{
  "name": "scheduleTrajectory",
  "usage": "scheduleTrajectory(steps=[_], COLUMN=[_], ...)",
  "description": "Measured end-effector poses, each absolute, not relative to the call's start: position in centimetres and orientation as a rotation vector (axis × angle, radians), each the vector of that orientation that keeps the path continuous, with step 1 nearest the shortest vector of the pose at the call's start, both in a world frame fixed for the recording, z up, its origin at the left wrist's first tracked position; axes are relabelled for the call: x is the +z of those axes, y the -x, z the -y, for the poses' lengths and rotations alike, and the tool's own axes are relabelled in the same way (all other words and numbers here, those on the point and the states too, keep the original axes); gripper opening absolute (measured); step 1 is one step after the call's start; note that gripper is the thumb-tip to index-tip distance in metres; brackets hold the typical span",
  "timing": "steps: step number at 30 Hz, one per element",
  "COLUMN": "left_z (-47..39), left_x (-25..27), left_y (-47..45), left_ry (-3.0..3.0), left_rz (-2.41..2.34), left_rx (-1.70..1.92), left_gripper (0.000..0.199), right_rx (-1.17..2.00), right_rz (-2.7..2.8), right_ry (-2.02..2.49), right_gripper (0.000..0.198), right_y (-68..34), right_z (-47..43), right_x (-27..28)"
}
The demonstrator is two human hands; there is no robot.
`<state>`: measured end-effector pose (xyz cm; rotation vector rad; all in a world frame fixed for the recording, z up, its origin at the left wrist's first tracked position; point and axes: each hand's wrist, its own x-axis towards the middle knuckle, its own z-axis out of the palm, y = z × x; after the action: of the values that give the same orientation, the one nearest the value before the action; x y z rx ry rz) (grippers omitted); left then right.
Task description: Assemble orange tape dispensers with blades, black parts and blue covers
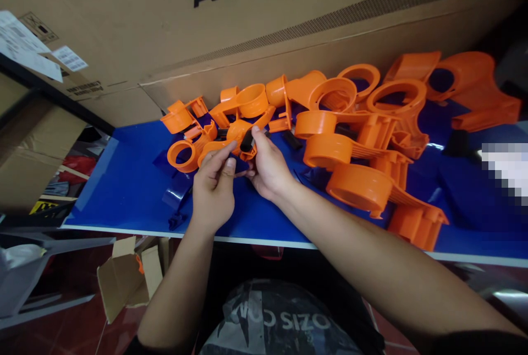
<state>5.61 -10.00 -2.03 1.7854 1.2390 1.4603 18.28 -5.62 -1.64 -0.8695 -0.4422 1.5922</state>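
My right hand [270, 169] is closed on a small black plastic piece [247, 141], its thumb pressed on the top. Just behind that piece sits an orange plastic tape dispenser part [238, 130]; whether the two are joined, I cannot tell. To the left, my left hand [213, 192] is half curled, with thumb and forefinger near each other. Anything between its fingers is too hidden to name. An orange ring part [182, 156] lies beside it on the blue tabletop [136, 190]. Another black piece [292, 140] rests right of my right hand.
Several orange dispenser parts [358, 185] are heaped along the right and back of the table. A large cardboard box [136, 19] stands behind them. Small dark blue pieces [176, 220] lie near the front edge. An open carton [119, 283] is on the floor at left.
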Motion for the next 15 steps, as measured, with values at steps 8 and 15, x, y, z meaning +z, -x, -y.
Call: scheduleTrajectory(steps=[8,15], left_z=[9.73,9.43], left_x=[-1.70,-1.20], left_y=[-5.95,-5.64], left_ry=[-1.659,-1.688], left_rz=[-1.205,-1.243], left_rx=[1.392,1.357], left_gripper=[0.044,0.016], right_rx=[1.597,1.577], right_rz=[0.461,0.443], right_ry=[0.821,0.864], right_gripper=[0.041,0.042], right_y=[-18.12,-18.29], right_z=[5.65,5.62], right_x=[-1.81,-1.46])
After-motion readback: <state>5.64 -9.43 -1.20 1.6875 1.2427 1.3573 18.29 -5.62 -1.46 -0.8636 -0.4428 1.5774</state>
